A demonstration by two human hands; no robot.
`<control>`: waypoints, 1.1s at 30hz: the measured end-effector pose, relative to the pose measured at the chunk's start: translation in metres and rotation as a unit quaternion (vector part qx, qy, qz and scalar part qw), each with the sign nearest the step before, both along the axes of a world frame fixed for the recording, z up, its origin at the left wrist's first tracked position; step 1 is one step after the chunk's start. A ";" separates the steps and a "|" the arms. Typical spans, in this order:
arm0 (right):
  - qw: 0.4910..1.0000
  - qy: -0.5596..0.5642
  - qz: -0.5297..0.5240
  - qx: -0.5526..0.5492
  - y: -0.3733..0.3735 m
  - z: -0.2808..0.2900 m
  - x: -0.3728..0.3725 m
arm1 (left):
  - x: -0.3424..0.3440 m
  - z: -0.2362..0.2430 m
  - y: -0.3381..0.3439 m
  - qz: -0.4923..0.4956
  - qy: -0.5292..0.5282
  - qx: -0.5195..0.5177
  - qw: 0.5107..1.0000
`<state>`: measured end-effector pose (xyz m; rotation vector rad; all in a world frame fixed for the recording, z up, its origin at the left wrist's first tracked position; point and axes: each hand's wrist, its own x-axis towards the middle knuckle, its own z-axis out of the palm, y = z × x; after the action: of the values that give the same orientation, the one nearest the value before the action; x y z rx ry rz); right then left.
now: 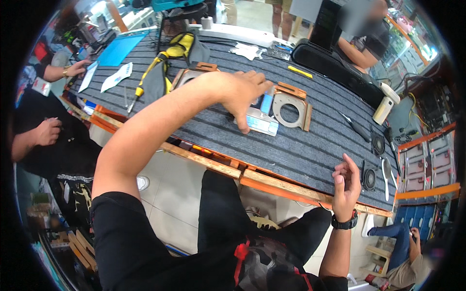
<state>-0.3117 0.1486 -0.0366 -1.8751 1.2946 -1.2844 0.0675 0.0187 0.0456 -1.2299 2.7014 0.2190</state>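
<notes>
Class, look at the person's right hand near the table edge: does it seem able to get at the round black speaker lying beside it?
Probably yes. The right hand hovers open, holding nothing, just left of the round black speaker on the grey mat, with nothing between them.

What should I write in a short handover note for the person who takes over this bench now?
Left hand: reached out over the grey striped mat, fingers spread down on a small silvery-blue flat part; no closed grip that I can see.
Right hand: raised above the near edge of the bench, fingers loosely curled, holding nothing.
Things: a metal plate with a round hole lies just right of the flat part; two small round speakers sit beside the right hand; a yellow-handled tool lies further left.
Done: parts are laid out on the mat.
Left: cannot be judged from this view; the flat part is still on the mat.
</notes>
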 end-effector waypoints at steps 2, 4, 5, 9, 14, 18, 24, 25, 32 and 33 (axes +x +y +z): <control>1.000 0.002 0.004 0.003 0.000 -0.003 0.001 | 0.006 -0.002 -0.001 0.006 0.019 0.025 0.999; 1.000 0.005 0.007 0.007 0.001 -0.003 0.004 | 0.014 -0.006 -0.005 0.010 0.030 0.042 0.999; 1.000 0.008 0.005 0.004 0.002 -0.003 0.004 | 0.014 -0.006 -0.006 0.018 0.027 0.045 0.998; 1.000 -0.004 -0.003 0.008 0.004 -0.002 0.002 | 0.008 -0.009 -0.016 0.019 0.010 0.054 0.998; 0.997 0.061 0.006 0.045 0.001 0.015 0.000 | 0.023 -0.025 -0.031 -0.005 0.029 0.025 0.999; 0.998 0.028 0.018 -0.045 0.003 0.016 -0.003 | 0.044 -0.045 -0.048 0.030 0.042 0.026 0.998; 0.998 -0.016 0.021 -0.055 0.010 0.008 -0.016 | -0.019 0.008 -0.018 0.090 0.027 0.020 0.995; 0.997 -0.025 0.026 -0.062 0.011 0.008 -0.016 | -0.028 0.023 -0.008 0.080 0.082 0.003 0.993; 0.986 -0.149 0.046 -0.064 0.019 0.012 -0.029 | -0.130 0.064 0.088 -0.024 0.227 -0.138 0.964; 0.982 -0.173 0.049 -0.058 0.020 0.015 -0.034 | -0.133 0.060 0.090 -0.052 0.193 -0.168 0.965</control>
<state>-0.3459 0.1681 -0.0217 -1.6724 0.9535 -1.5768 -0.0659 0.1085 0.1058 -1.2291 3.2385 -0.0213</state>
